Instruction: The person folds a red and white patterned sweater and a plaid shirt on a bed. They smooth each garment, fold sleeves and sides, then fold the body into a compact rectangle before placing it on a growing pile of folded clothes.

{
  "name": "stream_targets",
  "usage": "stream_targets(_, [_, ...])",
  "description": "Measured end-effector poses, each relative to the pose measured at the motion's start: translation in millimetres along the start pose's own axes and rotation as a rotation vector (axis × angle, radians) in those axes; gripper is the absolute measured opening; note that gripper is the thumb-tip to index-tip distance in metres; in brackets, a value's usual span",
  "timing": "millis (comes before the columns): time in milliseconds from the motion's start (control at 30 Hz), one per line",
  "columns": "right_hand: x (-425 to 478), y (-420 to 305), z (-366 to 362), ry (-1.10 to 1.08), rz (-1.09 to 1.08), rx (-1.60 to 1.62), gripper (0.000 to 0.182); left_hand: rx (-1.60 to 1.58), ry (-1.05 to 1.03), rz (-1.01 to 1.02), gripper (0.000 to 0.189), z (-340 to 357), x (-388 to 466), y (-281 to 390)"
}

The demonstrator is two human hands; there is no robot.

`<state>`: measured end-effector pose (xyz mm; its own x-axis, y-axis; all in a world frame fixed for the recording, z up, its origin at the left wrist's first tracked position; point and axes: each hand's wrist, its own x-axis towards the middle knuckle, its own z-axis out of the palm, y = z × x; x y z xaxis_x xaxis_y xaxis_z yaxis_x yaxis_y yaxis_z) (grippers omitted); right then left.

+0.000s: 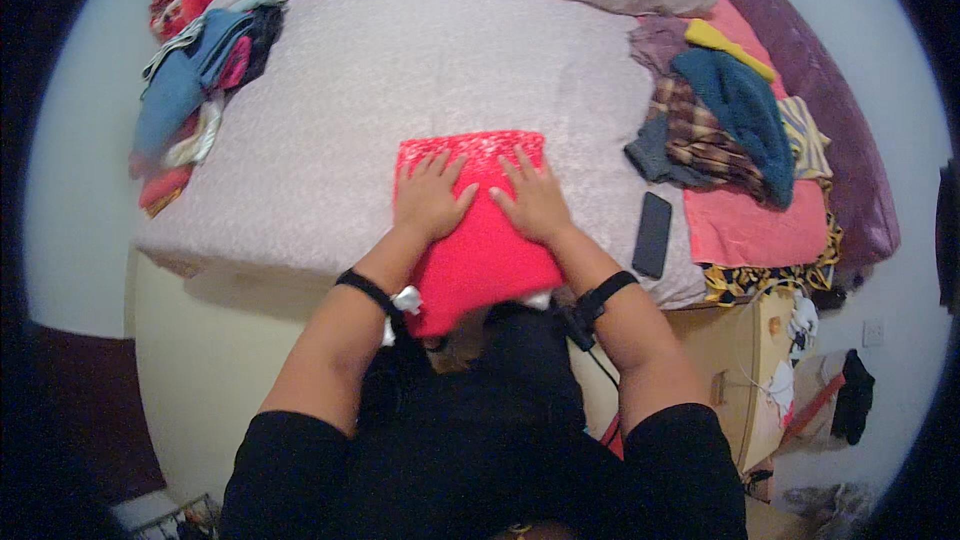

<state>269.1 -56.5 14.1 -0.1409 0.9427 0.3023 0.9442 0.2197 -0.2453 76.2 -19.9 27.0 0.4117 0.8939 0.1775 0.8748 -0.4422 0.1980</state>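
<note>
A bright red cloth with a white-speckled band along its far side lies at the near edge of the bed. Its near part hangs toward my body over the mattress edge. My left hand rests flat on the cloth's left side, fingers spread. On the right side of the same cloth, my right hand lies palm down with its fingers apart. Neither hand grips anything. Black straps circle both my forearms.
Right of my hands, a black smartphone lies on the bedspread. Beyond it sits a heap of clothes beside a folded pink cloth. Folded garments line the left edge. A wooden drawer cabinet stands at lower right.
</note>
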Motion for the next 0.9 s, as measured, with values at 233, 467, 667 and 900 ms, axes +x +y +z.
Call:
stream_targets(233, [-3,-7,-10,0.031,0.031,0.028,0.061,-0.04,0.056,0.035,0.056,-2,1,0])
stream_targets(467, [-19,-12,-14,0.035,0.028,0.06,0.062,-0.042,0.172,0.141,0.053,-4,-19,-4])
stream_targets(667, [-20,-9,-19,-0.007,0.031,0.144,0.062,-0.081,0.208,0.057,0.06,-4,-22,0])
stream_targets(900, [-20,-17,-19,-0.038,0.038,0.198,0.067,-0.192,0.308,-0.23,0.074,16,-58,-9])
